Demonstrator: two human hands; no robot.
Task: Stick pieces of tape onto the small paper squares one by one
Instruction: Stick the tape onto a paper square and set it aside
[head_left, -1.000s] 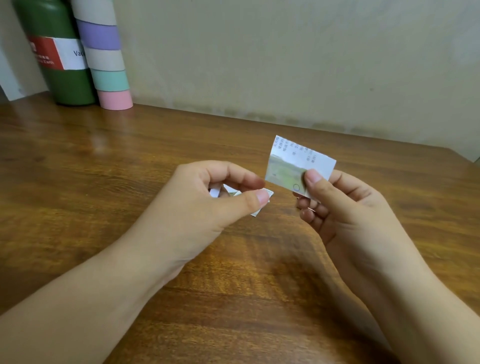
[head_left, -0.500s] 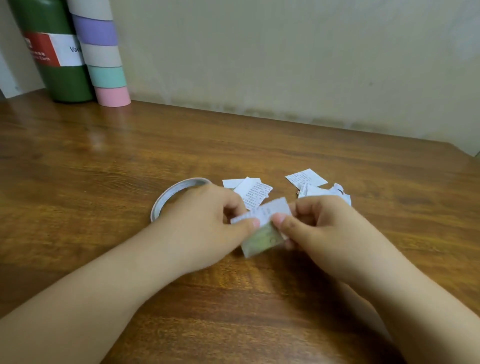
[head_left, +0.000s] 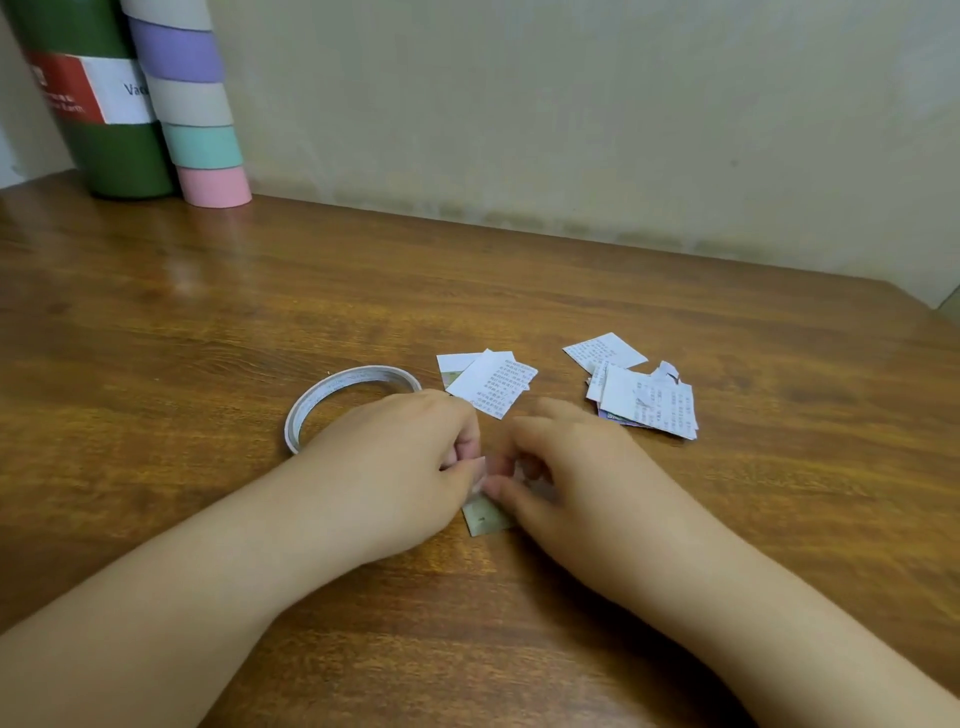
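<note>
Way off at about 10 o'clock, against the wall, there's a green can (head_left: 98, 130) with a red and white label, and touching its right side a tube (head_left: 192, 104) banded purple, grey, mint and pink. Both stand on the wood table (head_left: 208, 322).

Closer in, a tape roll (head_left: 348, 400) lies flat, its near edge tucked behind the left hand (head_left: 395, 467). That hand comes in from 7 o'clock, knuckles up, fingers curled, thumb and fingertips pinching the left edge of a paper square (head_left: 485, 514) down on the table.

That square sits dead center between the two hands, with only its greenish near corner poking out. The pale bit above it might be tape, but it's too blurry to call.

Just past the hands at 12 o'clock are two overlapping squares (head_left: 491, 382), printed text up.

The right hand (head_left: 566, 467) comes in from 5 o'clock, fingers bent, thumb tip meeting the left hand's over the paper, so it looks like a pinch on the right edge.

At 1 o'clock there's a loose pile (head_left: 644, 400) of more printed squares, with a single square (head_left: 605, 352) at its far edge.
</note>
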